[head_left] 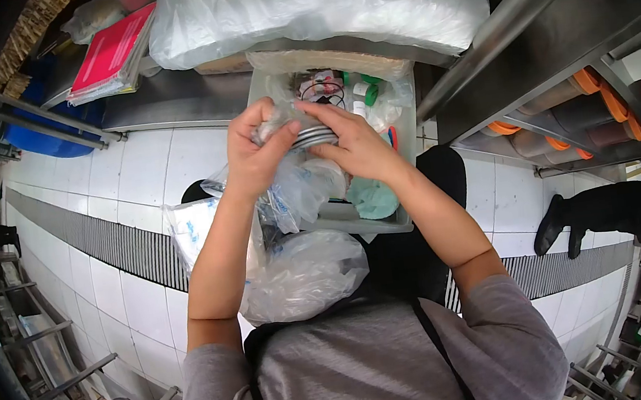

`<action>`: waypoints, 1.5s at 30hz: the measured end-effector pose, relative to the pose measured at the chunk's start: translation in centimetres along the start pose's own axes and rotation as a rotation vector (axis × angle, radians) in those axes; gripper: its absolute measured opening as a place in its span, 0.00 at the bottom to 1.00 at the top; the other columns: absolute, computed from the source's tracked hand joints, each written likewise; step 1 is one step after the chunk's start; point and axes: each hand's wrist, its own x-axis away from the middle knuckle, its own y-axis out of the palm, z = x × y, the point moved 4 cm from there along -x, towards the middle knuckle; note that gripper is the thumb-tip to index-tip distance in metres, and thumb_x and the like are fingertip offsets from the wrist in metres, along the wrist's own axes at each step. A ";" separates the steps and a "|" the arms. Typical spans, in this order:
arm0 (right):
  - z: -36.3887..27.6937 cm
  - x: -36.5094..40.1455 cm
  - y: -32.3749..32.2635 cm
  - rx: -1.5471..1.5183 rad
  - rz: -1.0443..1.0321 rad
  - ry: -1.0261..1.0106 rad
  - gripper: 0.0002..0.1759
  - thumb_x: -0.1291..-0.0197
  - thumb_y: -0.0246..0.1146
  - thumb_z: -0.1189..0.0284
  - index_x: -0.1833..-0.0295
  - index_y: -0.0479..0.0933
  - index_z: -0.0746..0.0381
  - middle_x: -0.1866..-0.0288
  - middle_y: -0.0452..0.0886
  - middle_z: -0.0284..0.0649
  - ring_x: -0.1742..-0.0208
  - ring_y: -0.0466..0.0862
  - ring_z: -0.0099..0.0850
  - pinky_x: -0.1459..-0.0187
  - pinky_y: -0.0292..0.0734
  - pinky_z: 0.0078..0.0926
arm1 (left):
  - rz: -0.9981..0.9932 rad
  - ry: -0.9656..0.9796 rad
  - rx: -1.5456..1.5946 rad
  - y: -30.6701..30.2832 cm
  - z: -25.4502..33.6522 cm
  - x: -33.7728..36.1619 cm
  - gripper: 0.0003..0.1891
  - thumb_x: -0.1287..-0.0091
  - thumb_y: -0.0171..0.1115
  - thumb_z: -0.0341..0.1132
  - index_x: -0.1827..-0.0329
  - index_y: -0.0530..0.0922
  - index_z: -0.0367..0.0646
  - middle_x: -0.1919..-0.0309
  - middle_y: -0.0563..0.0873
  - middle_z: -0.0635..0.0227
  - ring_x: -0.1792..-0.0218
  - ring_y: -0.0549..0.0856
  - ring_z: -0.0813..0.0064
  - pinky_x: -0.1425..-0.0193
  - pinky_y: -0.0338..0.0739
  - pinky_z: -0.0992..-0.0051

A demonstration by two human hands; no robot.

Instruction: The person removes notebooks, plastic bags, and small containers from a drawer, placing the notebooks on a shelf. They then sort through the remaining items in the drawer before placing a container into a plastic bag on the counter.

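Between my two hands is a short stack of round, silvery-rimmed pieces (314, 137) with clear plastic about it; their exact kind does not show. My left hand (255, 150) grips the stack's left side, thumb pressed on top. From the right, my right hand (355, 142) holds the same stack, fingers over it and thumb below. Beneath is a pale open bin (402, 104) with small bottles, a green-capped container (365, 94) and a teal cloth (373, 198). Crumpled clear plastic bags (288, 196) hang at the bin's left side.
A large clear plastic bag (305, 277) lies by my lap, with a white packet (195, 226) beside it. Above the bin, a big wrapped white bundle (314, 3) rests on a metal shelf. Orange-lidded containers (556, 114) line a rack at right. Another person's legs (615, 214) stand at right.
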 end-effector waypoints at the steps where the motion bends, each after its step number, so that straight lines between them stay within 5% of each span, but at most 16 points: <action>1: -0.2 -0.1 -0.2 0.038 -0.134 0.018 0.34 0.58 0.66 0.72 0.42 0.63 0.62 0.56 0.73 0.46 0.52 0.74 0.42 0.51 0.69 0.30 | -0.050 -0.004 -0.053 0.2 0.0 -0.1 0.09 0.46 0.59 0.22 0.78 0.68 0.43 0.78 0.71 0.80 0.75 0.67 0.91 0.73 0.60 0.86; 6: -1.0 -0.5 0.7 0.136 -0.272 -0.079 0.30 0.57 0.65 0.71 0.45 0.66 0.59 0.51 0.71 0.50 0.49 0.73 0.43 0.51 0.69 0.31 | -0.119 0.087 -0.384 2.0 0.3 0.0 0.10 0.45 0.60 0.24 0.78 0.66 0.43 0.82 0.68 0.81 0.77 0.64 0.91 0.75 0.58 0.86; 8: -2.6 -0.3 0.6 0.142 0.402 -0.400 0.21 0.60 0.65 0.73 0.56 0.70 0.61 0.51 0.71 0.53 0.49 0.73 0.43 0.52 0.70 0.31 | -0.069 0.108 -0.352 2.3 0.3 -0.3 0.11 0.46 0.61 0.25 0.78 0.66 0.42 0.83 0.68 0.80 0.78 0.64 0.90 0.77 0.58 0.85; 11: -3.2 -0.3 -0.8 0.428 0.510 -0.587 0.15 0.61 0.65 0.74 0.64 0.70 0.62 0.51 0.72 0.48 0.50 0.74 0.42 0.53 0.72 0.32 | -0.009 0.108 -0.201 1.6 0.4 -0.8 0.11 0.46 0.62 0.28 0.78 0.67 0.42 0.84 0.69 0.78 0.80 0.64 0.89 0.78 0.58 0.84; 12: -2.7 -0.2 -1.0 0.424 0.510 -0.586 0.15 0.61 0.65 0.74 0.64 0.70 0.62 0.51 0.72 0.48 0.50 0.74 0.42 0.53 0.72 0.32 | -0.015 0.075 -0.087 1.3 0.3 -0.8 0.11 0.45 0.62 0.29 0.78 0.67 0.41 0.84 0.69 0.78 0.80 0.63 0.89 0.79 0.57 0.84; 14: -1.4 -1.0 0.1 0.378 0.127 -0.447 0.14 0.61 0.65 0.74 0.65 0.71 0.62 0.53 0.73 0.41 0.54 0.76 0.40 0.57 0.74 0.32 | -0.065 0.052 -0.134 2.0 0.9 -0.5 0.12 0.45 0.63 0.29 0.78 0.66 0.43 0.83 0.68 0.80 0.78 0.63 0.91 0.77 0.56 0.86; 19: -1.9 -1.1 0.1 0.475 0.034 -0.255 0.12 0.61 0.64 0.76 0.68 0.71 0.62 0.56 0.75 0.37 0.60 0.78 0.37 0.61 0.75 0.31 | -0.175 0.094 -0.351 2.2 1.7 -0.4 0.12 0.45 0.62 0.28 0.77 0.65 0.45 0.81 0.69 0.82 0.76 0.64 0.92 0.75 0.57 0.88; 21: -1.6 -0.8 0.2 0.486 0.010 -0.171 0.12 0.62 0.64 0.77 0.68 0.71 0.62 0.57 0.75 0.38 0.61 0.78 0.37 0.61 0.75 0.31 | -0.001 0.072 -0.460 1.2 0.8 -0.1 0.09 0.44 0.62 0.28 0.76 0.68 0.45 0.79 0.74 0.79 0.75 0.69 0.92 0.72 0.63 0.87; 24: -0.4 -0.1 -1.0 0.255 0.207 -0.218 0.12 0.63 0.62 0.81 0.68 0.71 0.64 0.58 0.75 0.40 0.61 0.78 0.36 0.62 0.75 0.29 | 0.300 -0.211 0.030 -3.5 -3.1 -0.3 0.07 0.45 0.63 0.30 0.75 0.73 0.43 0.81 0.75 0.79 0.80 0.69 0.89 0.76 0.63 0.85; 30: 1.8 1.1 -1.2 -0.134 0.646 -0.204 0.12 0.64 0.58 0.88 0.70 0.69 0.66 0.59 0.75 0.43 0.56 0.78 0.37 0.55 0.72 0.27 | 0.409 -0.497 0.123 -2.9 -4.6 -0.3 0.05 0.46 0.62 0.28 0.71 0.73 0.44 0.75 0.77 0.75 0.74 0.75 0.84 0.68 0.67 0.84; 32: 1.7 1.8 -0.4 -0.136 0.612 -0.257 0.12 0.64 0.57 0.88 0.70 0.68 0.66 0.59 0.76 0.43 0.55 0.78 0.37 0.54 0.72 0.28 | 0.416 -0.554 0.026 -4.3 -5.8 -0.9 0.05 0.46 0.61 0.27 0.69 0.73 0.43 0.74 0.78 0.74 0.74 0.75 0.83 0.69 0.67 0.83; 35: 1.1 2.5 0.0 -0.195 0.622 -0.321 0.12 0.64 0.57 0.89 0.71 0.67 0.65 0.60 0.76 0.44 0.51 0.77 0.41 0.52 0.72 0.30 | 0.170 -0.396 -0.166 -6.3 -8.7 -2.7 0.07 0.47 0.60 0.28 0.66 0.72 0.43 0.70 0.78 0.73 0.69 0.75 0.82 0.64 0.67 0.82; 37: -1.1 2.7 -0.9 0.161 0.538 -0.476 0.11 0.64 0.57 0.88 0.72 0.68 0.65 0.61 0.76 0.43 0.51 0.77 0.40 0.52 0.72 0.30 | -0.024 -0.460 -0.081 -5.6 -9.4 -3.1 0.10 0.47 0.61 0.31 0.63 0.72 0.42 0.67 0.77 0.72 0.63 0.73 0.82 0.58 0.66 0.80; 38: -1.0 2.6 -1.9 0.242 0.540 -0.385 0.10 0.64 0.57 0.86 0.72 0.68 0.65 0.63 0.76 0.43 0.55 0.79 0.39 0.56 0.74 0.30 | -0.125 -0.521 0.069 -4.1 -6.1 -2.3 0.14 0.48 0.62 0.33 0.59 0.73 0.42 0.63 0.76 0.72 0.57 0.71 0.82 0.53 0.63 0.79; 42: -1.0 1.3 -3.4 0.265 0.432 -0.304 0.12 0.66 0.59 0.85 0.71 0.69 0.63 0.66 0.73 0.42 0.63 0.76 0.38 0.62 0.72 0.32 | -0.345 -0.541 -0.003 -1.3 -2.7 -2.1 0.13 0.47 0.62 0.34 0.59 0.75 0.41 0.66 0.77 0.73 0.60 0.73 0.83 0.56 0.64 0.82; 45: -1.9 0.9 -2.5 0.380 0.295 -0.313 0.13 0.67 0.61 0.84 0.70 0.70 0.63 0.66 0.72 0.40 0.61 0.74 0.38 0.60 0.70 0.32 | -0.411 -0.571 -0.323 -0.8 -2.8 -2.1 0.07 0.46 0.60 0.34 0.69 0.77 0.40 0.74 0.78 0.77 0.70 0.74 0.87 0.64 0.66 0.86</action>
